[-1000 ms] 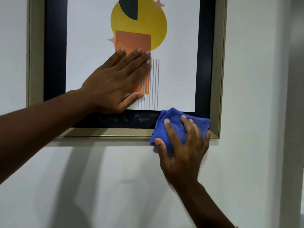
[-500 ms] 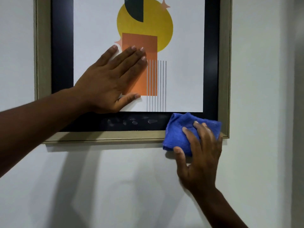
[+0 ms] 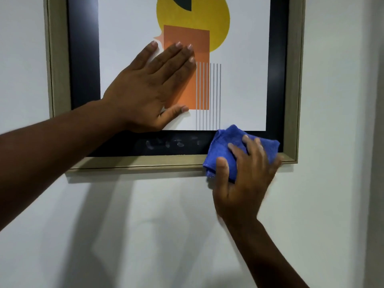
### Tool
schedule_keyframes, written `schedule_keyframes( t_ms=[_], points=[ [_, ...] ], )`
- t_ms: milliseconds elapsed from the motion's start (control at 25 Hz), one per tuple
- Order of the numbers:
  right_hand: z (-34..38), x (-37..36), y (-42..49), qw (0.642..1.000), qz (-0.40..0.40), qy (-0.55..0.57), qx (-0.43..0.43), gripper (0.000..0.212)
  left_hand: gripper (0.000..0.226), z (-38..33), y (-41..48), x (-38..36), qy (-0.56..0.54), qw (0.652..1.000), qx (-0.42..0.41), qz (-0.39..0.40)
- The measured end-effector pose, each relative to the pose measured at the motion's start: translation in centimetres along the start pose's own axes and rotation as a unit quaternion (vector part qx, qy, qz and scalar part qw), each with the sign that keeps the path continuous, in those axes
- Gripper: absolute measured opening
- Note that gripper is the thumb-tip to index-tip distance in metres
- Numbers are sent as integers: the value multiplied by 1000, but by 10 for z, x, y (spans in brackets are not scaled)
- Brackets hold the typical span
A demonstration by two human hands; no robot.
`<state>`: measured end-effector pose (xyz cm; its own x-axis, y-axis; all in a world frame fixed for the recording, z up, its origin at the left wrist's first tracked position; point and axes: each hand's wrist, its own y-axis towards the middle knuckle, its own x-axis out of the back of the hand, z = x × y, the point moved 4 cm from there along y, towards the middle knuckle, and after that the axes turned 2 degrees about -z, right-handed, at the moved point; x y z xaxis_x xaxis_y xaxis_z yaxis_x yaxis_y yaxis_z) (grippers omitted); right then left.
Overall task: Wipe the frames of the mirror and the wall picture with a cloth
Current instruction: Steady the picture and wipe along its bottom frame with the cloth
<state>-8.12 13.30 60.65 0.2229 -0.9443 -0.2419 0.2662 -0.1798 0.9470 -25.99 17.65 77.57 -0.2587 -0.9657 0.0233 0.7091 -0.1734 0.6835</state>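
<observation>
1. Nearest the camera, the right hand (image 3: pixel 243 183) had its grip pressed around the blue cloth (image 3: pixel 228 148), fingers spread over the bunched fabric and the thumb hooked on its left edge. The cloth sat on the bottom rail of the picture frame (image 3: pixel 135 162), near the lower right corner, and overlapped the black mat (image 3: pixel 83 59) above the rail. The hold looked loose, so a quick stroke could have let the cloth slide out from under the fingers and drop out of view.

2. Part of the cloth hung below the rail against the wall (image 3: pixel 145 225). If the stroke ran low, the dust would likely have ended up smeared on the paint instead of lifted off the frame.

3. The left hand (image 3: pixel 149 88) lay flat and open on the face of the wall picture (image 3: pixel 239 90), fingers together over the orange shape, holding nothing (it only steadied the picture). Pale fingerprint smudges (image 3: pixel 166 143) already showed on the black mat just below that hand, and the palm probably left more where it rested.

4. Uneven pressure was a risk. A hard sideways wipe from the right hand, with the left pushing on the opposite side, could have tilted the picture on its hanging or knocked it loose; how it was fixed to the wall could not be seen.

5. The mirror was not in view, so its frame remained to be checked.
</observation>
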Motion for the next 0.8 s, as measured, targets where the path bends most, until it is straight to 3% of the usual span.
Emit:
schedule_keyframes(
  t_ms=[80, 200, 280, 360, 520, 680, 720, 800],
  points=[
    [6, -7, 7, 999, -38, -12, 2, 33, 82, 2, 0, 1, -4, 1000, 0, -5],
    [-12, 2, -7, 997, -32, 1, 74, 25, 83, 1, -1, 0, -7, 1000, 0, -5],
    [-15, -3, 0, 997, -51, 7, 52, 23, 83, 2, -1, 0, -4, 1000, 7, -7],
    [0, -14, 10, 997, -75, -12, -1, 25, 83, 1, 0, 1, -11, 1000, 4, -6],
    [-1, -13, -14, 995, -40, -53, 74, 42, 83, 3, -1, 0, -15, 1000, -3, -4],
    [6, -26, 0, 994, -74, -63, -40, 47, 82, 3, 2, 1, -14, 1000, -2, 0],
    [11, -28, -1, 994, -76, -63, -40, 47, 83, 5, 1, 1, -15, 1000, -2, 1],
    [7, -23, -13, 995, -54, -69, 41, 45, 82, 8, -1, 1, -14, 1000, -5, 3]
  ],
)
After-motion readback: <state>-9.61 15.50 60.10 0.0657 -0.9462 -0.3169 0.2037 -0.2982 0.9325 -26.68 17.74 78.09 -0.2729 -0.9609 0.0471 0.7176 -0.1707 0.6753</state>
